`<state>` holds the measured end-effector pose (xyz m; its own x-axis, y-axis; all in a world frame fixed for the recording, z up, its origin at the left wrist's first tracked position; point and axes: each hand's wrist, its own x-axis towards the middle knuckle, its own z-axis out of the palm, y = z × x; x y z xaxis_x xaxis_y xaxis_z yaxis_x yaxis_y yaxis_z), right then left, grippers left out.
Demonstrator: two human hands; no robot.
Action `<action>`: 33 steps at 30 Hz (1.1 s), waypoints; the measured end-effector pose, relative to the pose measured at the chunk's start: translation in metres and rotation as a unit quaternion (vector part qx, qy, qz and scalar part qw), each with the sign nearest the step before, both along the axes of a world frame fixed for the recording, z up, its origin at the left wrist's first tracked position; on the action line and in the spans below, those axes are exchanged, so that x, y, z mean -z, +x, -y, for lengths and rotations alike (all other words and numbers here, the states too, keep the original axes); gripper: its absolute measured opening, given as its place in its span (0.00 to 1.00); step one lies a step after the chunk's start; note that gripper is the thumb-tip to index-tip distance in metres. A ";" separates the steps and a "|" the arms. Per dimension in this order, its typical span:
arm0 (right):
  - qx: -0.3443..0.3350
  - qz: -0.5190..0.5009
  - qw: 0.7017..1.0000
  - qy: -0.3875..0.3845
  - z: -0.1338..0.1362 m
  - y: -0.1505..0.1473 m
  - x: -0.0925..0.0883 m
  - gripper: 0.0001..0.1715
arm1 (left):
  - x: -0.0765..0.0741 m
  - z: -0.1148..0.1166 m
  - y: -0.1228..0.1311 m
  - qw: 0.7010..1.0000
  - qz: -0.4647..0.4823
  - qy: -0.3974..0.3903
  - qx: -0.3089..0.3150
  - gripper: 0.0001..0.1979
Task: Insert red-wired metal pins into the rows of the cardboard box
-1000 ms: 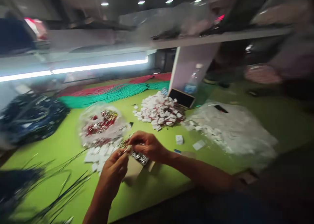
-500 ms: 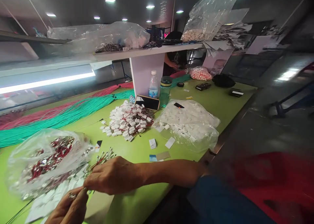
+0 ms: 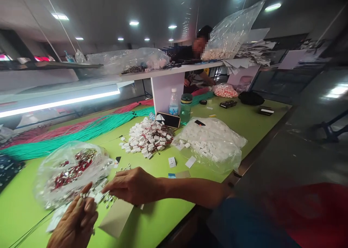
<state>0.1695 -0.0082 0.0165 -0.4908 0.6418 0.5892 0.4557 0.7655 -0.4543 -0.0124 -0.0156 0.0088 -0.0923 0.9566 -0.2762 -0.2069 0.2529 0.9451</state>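
My left hand (image 3: 77, 219) is closed in a pinch, low on the left; small silvery metal ends stick out by its thumb and below its fingers, apparently short wires with metal terminals. My right hand (image 3: 134, 187) reaches over loose terminal wires (image 3: 108, 201), its fingers stretched out and pointing left. A small white piece (image 3: 141, 206) shows under its palm; whether it is held I cannot tell. Behind my left hand lies a clear bag (image 3: 45, 175) of red wires with metal terminals. A grey-brown card (image 3: 116, 219) lies below my right hand.
Beyond my hands sit a heap of white connectors on wires (image 3: 148, 137) and a clear bag of white connectors (image 3: 209, 143). A phone (image 3: 168, 120), a water bottle (image 3: 174, 103) and a green cup (image 3: 186, 110) stand by the shelf support. Green cable bundles (image 3: 89, 130) run left. A co-worker (image 3: 187, 54) is opposite.
My hands, together before, are now apart: the right has lifted off the left and its fingers have straightened over the loose wires. The view has shifted, and the co-worker's head now shows.
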 end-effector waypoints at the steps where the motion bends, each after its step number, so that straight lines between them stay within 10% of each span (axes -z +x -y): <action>1: -0.001 -0.007 1.000 -0.006 0.000 0.001 0.002 0.11 | 0.001 -0.001 0.000 0.999 0.041 0.006 0.001 0.27; 20: -0.050 -0.127 0.989 -0.056 0.003 -0.001 0.005 0.12 | 0.016 0.002 0.000 0.976 0.216 0.017 0.009 0.20; 33: 0.087 -0.270 0.951 -0.127 0.015 0.033 0.051 0.12 | -0.010 0.005 0.016 0.946 0.315 -0.066 -0.026 0.14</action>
<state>0.2030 -0.0234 -0.0346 -0.0346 0.8407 0.5404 0.2137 0.5344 -0.8178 0.0034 -0.0208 0.0186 0.0849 0.9083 -0.4096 -0.7339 0.3351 0.5909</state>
